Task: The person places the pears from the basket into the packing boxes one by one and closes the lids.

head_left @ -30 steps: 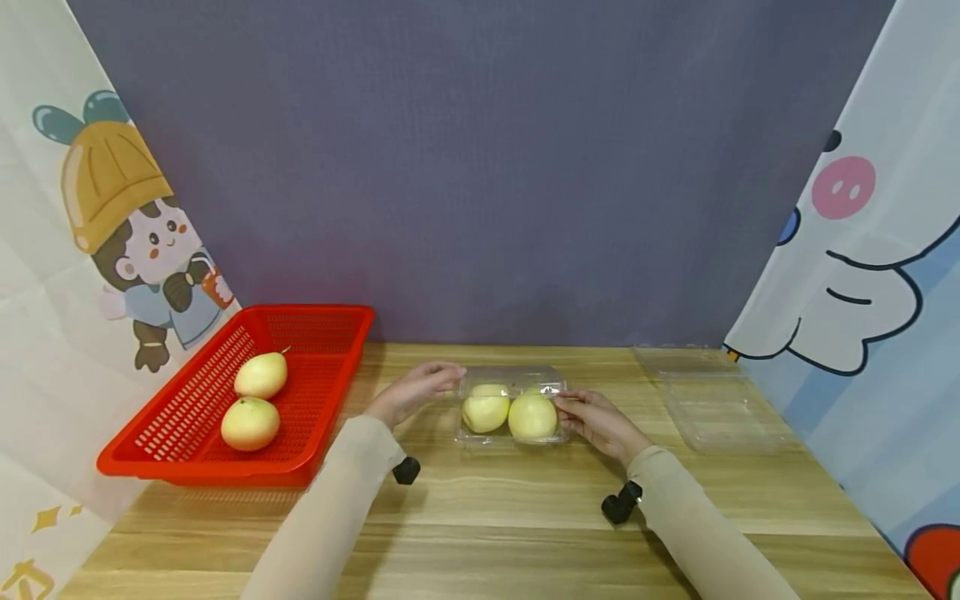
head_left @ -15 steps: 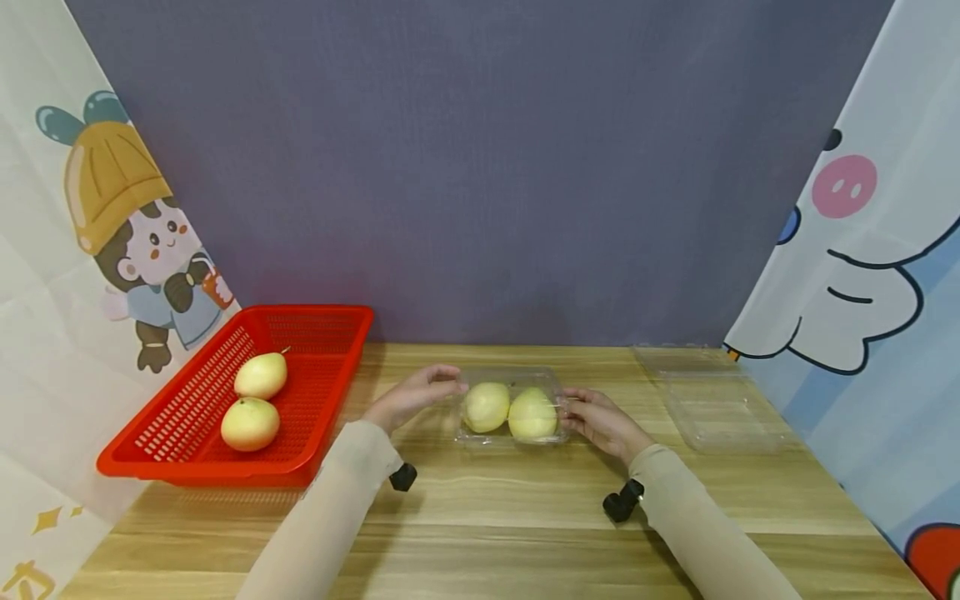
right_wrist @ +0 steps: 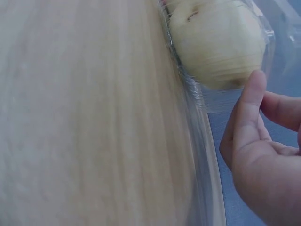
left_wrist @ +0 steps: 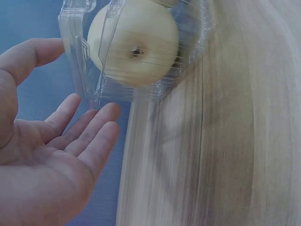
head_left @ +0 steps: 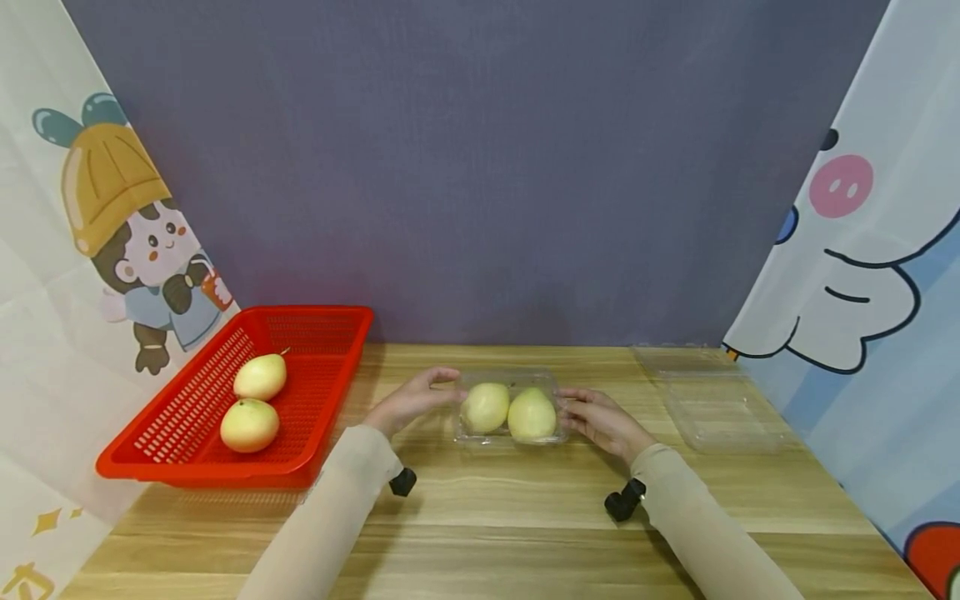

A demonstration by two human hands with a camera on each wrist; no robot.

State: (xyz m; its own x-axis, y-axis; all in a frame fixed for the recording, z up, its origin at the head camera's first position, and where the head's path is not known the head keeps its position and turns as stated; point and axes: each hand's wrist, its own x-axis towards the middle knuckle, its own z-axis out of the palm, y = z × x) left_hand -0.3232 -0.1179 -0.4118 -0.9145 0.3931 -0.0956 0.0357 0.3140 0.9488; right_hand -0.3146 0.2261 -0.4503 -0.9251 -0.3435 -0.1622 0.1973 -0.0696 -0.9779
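Observation:
A clear plastic clamshell box sits at mid-table with two pale yellow pears, the left pear and the right pear, side by side in it. Its clear lid stands tilted up behind the fruit. At the box's left end is my left hand, palm turned up, fingers spread and loosely bent, fingertips right at the plastic. My right hand is at the opposite end, where its thumb and index finger pinch the box's edge beside a pear.
A red plastic basket at the left holds two more pears. Another clear clamshell lies opened out at the right. A grey-blue backdrop rises behind the wooden table, with printed cloths at both sides.
The lid's edge and glare across the pears have gone; the lid now leans farther back. The left hand's thumb and fingers have spread. The right hand has barely moved.

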